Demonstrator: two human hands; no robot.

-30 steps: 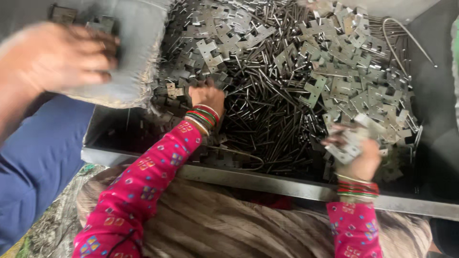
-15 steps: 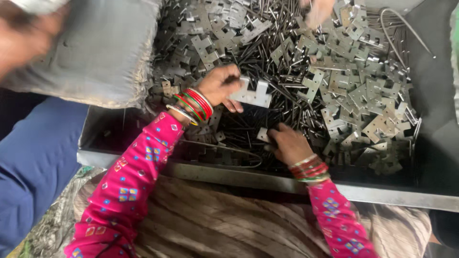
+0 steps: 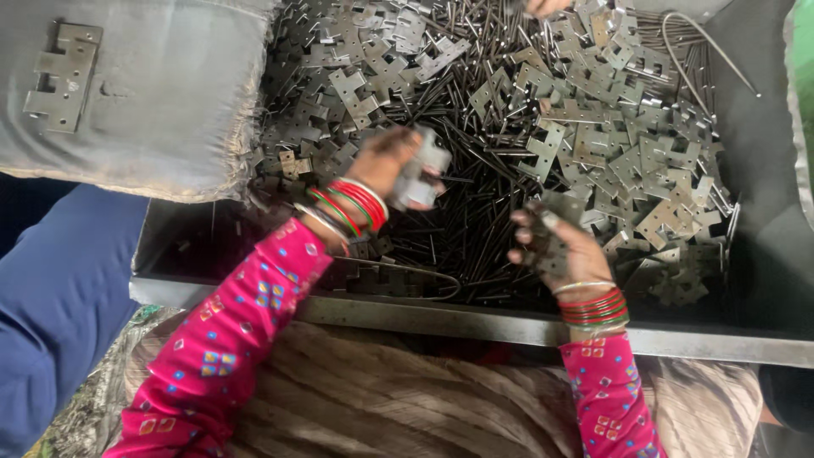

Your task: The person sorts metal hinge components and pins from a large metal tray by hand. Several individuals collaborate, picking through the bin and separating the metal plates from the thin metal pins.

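- Gripping a pale metal plate (image 3: 421, 172), the left hand (image 3: 383, 161) has its fingers curled tight around it, above the dark rods (image 3: 462, 229).
- Right hand (image 3: 561, 246) cupped, fingers closed on a few dark plates (image 3: 543, 242), just over the rods.
- Heaped notched plates (image 3: 610, 144) fill the tray (image 3: 475, 318) beyond.
- Grey sack (image 3: 161, 93) at left, one hinge plate (image 3: 59, 76) lying on it.
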